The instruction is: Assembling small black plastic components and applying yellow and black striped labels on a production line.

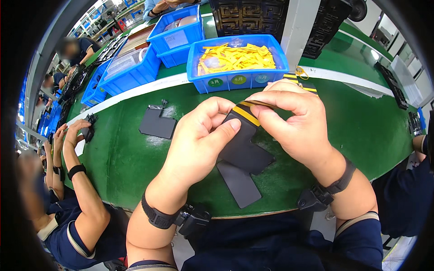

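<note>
My left hand (192,135) grips a flat black L-shaped piece (248,149) by its upper left edge, thumb on top. A yellow strip (246,116) lies across the top end of that piece. At the same end, my right hand (298,119) pinches a thin dark strip with yellow on it between thumb and forefinger; its far part is hidden by the fingers. Beneath the held piece, another flat black piece (239,185) rests on the green table (122,167). A similar black L-shaped piece (157,123) lies apart to the left, with a small connector at its top.
A blue bin (237,83) of yellow strips stands just beyond my hands. More blue bins (131,72) are at the far left. A white post (302,31) rises behind the bin. At left, a co-worker's hand (77,131) holds a black part; another person sits at right.
</note>
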Action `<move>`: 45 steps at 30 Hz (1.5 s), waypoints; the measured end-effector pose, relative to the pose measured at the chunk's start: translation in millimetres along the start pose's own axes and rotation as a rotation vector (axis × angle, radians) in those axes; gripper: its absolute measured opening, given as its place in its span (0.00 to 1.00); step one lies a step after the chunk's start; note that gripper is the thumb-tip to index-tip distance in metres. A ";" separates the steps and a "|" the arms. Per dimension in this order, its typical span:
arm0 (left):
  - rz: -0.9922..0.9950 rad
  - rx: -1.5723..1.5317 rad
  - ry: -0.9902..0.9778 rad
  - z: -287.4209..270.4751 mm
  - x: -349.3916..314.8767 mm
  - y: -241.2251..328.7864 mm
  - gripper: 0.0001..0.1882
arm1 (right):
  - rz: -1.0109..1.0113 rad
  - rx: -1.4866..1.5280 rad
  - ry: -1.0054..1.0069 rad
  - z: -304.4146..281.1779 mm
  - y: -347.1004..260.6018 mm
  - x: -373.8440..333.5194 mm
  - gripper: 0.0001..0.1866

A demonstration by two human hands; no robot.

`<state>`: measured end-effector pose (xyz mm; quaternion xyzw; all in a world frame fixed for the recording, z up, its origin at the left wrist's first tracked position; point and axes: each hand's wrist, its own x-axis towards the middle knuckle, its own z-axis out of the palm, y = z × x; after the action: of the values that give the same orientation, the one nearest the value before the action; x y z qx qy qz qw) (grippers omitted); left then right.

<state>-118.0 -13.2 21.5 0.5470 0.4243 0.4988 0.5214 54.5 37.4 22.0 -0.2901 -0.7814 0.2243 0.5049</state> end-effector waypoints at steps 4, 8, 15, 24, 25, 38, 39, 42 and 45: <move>-0.035 0.013 -0.043 -3.5 -0.4 1.8 0.10 | 0.014 0.022 0.019 0.3 -0.3 0.4 0.06; -0.038 0.023 -0.044 -3.9 -0.1 1.6 0.10 | 0.015 0.038 0.013 0.6 0.8 -0.2 0.06; -0.036 0.082 -0.036 -4.8 -0.6 0.7 0.10 | -0.011 0.010 0.021 2.6 1.9 -0.4 0.06; 0.018 0.071 0.065 3.7 -1.5 -5.4 0.08 | -0.059 -0.091 0.034 10.9 3.4 -2.2 0.07; 0.018 0.071 0.064 3.4 -1.2 -5.2 0.08 | -0.002 -0.075 0.017 12.3 3.9 -2.7 0.08; 0.056 0.085 0.159 4.0 -0.1 -1.1 0.09 | -0.348 -0.387 0.006 -7.0 -3.5 7.1 0.09; 0.032 0.091 0.156 3.8 -0.5 -0.7 0.08 | -0.365 -0.420 -0.005 -9.1 -4.6 6.9 0.09; 0.003 0.197 0.122 1.4 -0.7 -2.0 0.09 | -0.287 -0.358 0.172 -13.1 3.1 9.3 0.08; 0.048 -0.154 0.093 1.4 2.0 -3.3 0.10 | -0.252 -0.169 0.089 -16.0 -6.4 8.5 0.08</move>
<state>-116.2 -11.1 18.5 0.4915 0.3950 0.5673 0.5297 65.1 39.4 37.9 -0.2410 -0.8047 0.0795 0.5367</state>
